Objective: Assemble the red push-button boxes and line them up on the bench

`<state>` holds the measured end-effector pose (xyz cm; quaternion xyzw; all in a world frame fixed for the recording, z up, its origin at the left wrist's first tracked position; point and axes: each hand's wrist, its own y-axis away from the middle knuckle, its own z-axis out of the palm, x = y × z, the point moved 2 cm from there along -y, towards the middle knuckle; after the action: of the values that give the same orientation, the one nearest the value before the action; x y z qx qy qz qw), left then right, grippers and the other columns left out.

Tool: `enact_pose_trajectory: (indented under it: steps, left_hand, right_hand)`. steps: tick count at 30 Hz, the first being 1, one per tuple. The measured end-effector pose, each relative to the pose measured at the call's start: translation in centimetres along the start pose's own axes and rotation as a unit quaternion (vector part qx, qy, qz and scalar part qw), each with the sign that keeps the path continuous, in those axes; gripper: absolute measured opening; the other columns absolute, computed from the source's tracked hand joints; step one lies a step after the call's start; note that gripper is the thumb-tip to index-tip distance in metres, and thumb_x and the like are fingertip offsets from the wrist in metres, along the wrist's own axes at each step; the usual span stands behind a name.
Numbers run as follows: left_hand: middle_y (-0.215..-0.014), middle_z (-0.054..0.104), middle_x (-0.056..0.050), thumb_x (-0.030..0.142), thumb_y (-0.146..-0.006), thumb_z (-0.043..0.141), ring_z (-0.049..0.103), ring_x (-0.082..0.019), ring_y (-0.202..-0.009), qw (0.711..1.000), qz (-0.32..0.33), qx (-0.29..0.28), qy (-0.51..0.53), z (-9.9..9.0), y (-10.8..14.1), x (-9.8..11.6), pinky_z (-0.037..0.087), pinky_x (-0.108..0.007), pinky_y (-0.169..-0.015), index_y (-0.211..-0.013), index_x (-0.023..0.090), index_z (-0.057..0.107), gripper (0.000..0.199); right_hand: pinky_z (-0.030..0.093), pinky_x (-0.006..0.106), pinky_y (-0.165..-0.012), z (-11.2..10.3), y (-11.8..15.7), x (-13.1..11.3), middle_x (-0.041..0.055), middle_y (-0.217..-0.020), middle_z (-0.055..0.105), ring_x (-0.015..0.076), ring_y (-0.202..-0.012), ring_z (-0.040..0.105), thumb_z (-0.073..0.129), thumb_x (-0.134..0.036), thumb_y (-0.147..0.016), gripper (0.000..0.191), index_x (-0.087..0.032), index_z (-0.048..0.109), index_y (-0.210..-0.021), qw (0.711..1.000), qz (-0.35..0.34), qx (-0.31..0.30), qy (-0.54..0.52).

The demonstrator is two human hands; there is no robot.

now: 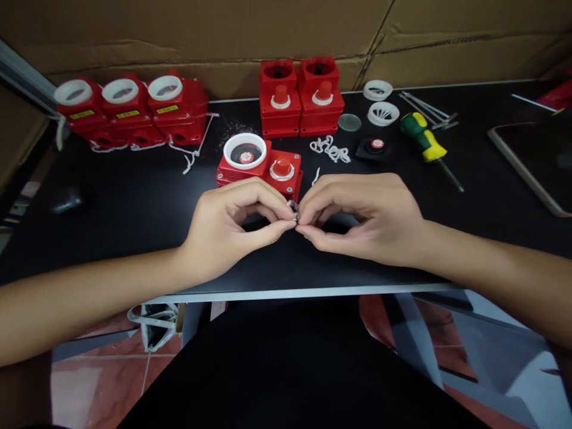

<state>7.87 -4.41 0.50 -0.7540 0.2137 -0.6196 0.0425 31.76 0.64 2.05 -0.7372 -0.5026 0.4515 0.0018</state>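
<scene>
My left hand and my right hand meet fingertip to fingertip above the front of the black table. Between them is a small metallic piece, partly hidden by the fingers; its exact kind is too small to make out. Both hands pinch at it with thumb and forefinger. Just behind the fingers sits a red housing with a white ring around a dark round opening and an orange-red knob on its right part.
Three red housings with white rings stand back left; two more stand back centre. To the right lie white cord, a clear disc, white rings, a black part, a green-yellow screwdriver, metal rods and a phone-like slab.
</scene>
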Motion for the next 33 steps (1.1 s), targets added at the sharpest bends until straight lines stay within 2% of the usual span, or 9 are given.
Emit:
enact_pose_trajectory:
  steps: [7, 11, 17, 20, 24, 27, 33]
  left_hand:
    - [-0.101, 0.088, -0.004, 0.018, -0.099, 0.095, 0.082, -0.018, -0.087, 0.996, 0.081, 0.013, -0.046, -0.2, -0.1, -0.2, 0.070, -0.030, -0.081, -0.095, 0.024, 0.088, 0.011]
    - [-0.098, 0.086, -0.002, 0.017, -0.099, 0.095, 0.080, -0.017, -0.084, 0.992, 0.109, 0.014, -0.062, -0.2, 0.0, 0.1, 0.068, -0.029, -0.079, -0.089, 0.025, 0.084, 0.017]
    - [-0.098, 0.086, -0.004, 0.028, -0.103, 0.094, 0.079, -0.020, -0.082, 0.992, 0.095, 0.009, -0.084, -0.1, 0.1, 0.2, 0.069, -0.035, -0.079, -0.087, 0.027, 0.081, 0.021]
    - [-0.096, 0.085, -0.004, 0.032, -0.104, 0.095, 0.078, -0.019, -0.081, 0.994, 0.087, 0.005, -0.066, 0.0, 0.0, 0.2, 0.069, -0.033, -0.077, -0.093, 0.025, 0.083, 0.017]
    - [-0.100, 0.087, -0.003, 0.026, -0.104, 0.093, 0.078, -0.016, -0.081, 0.994, 0.088, 0.006, -0.057, 0.1, 0.0, 0.3, 0.069, -0.030, -0.078, -0.108, 0.025, 0.089, 0.005]
    - [-0.102, 0.088, -0.004, 0.021, -0.104, 0.091, 0.080, -0.017, -0.082, 0.992, 0.098, 0.002, -0.083, -0.1, 0.0, 0.4, 0.070, -0.030, -0.078, -0.107, 0.026, 0.092, 0.006]
    - [-0.100, 0.087, -0.004, 0.026, -0.103, 0.095, 0.080, -0.017, -0.083, 0.994, 0.075, 0.010, -0.083, -0.4, 0.2, 0.2, 0.069, -0.028, -0.076, -0.103, 0.025, 0.093, 0.002]
  right_hand:
    - [0.070, 0.026, -0.077, 0.0, 0.1, -0.5, 0.0027, -0.103, 0.086, 0.0113, -0.085, 0.080, 0.078, -0.021, -0.111, 0.009, -0.025, 0.078, -0.103, 0.999, -0.049, -0.001, 0.020]
    - [0.070, 0.023, -0.081, 0.2, 0.4, -0.8, 0.0033, -0.104, 0.086, 0.0111, -0.091, 0.082, 0.076, -0.016, -0.111, 0.008, -0.024, 0.077, -0.108, 0.993, -0.103, -0.006, 0.061]
    - [0.070, 0.019, -0.093, 0.3, 0.6, -1.2, 0.0015, -0.106, 0.086, 0.0084, -0.099, 0.084, 0.077, -0.012, -0.110, 0.010, -0.021, 0.075, -0.113, 0.986, -0.133, -0.010, 0.096]
    - [0.070, 0.018, -0.094, 0.2, 0.5, -1.2, 0.0011, -0.108, 0.087, 0.0086, -0.100, 0.085, 0.078, -0.012, -0.110, 0.011, -0.023, 0.076, -0.112, 0.986, -0.136, -0.007, 0.101]
    - [0.070, 0.017, -0.095, 0.1, 0.5, -1.1, 0.0015, -0.108, 0.087, 0.0090, -0.102, 0.086, 0.078, -0.013, -0.110, 0.011, -0.023, 0.076, -0.112, 0.985, -0.141, -0.004, 0.101]
    - [0.072, 0.018, -0.094, 0.2, 0.4, -1.1, 0.0018, -0.107, 0.088, 0.0103, -0.101, 0.087, 0.077, -0.013, -0.110, 0.011, -0.024, 0.077, -0.112, 0.984, -0.143, -0.003, 0.105]
    - [0.073, 0.018, -0.094, 0.1, 0.5, -1.2, 0.0014, -0.109, 0.089, 0.0109, -0.102, 0.088, 0.079, -0.012, -0.108, 0.014, -0.025, 0.078, -0.113, 0.982, -0.147, 0.000, 0.115]
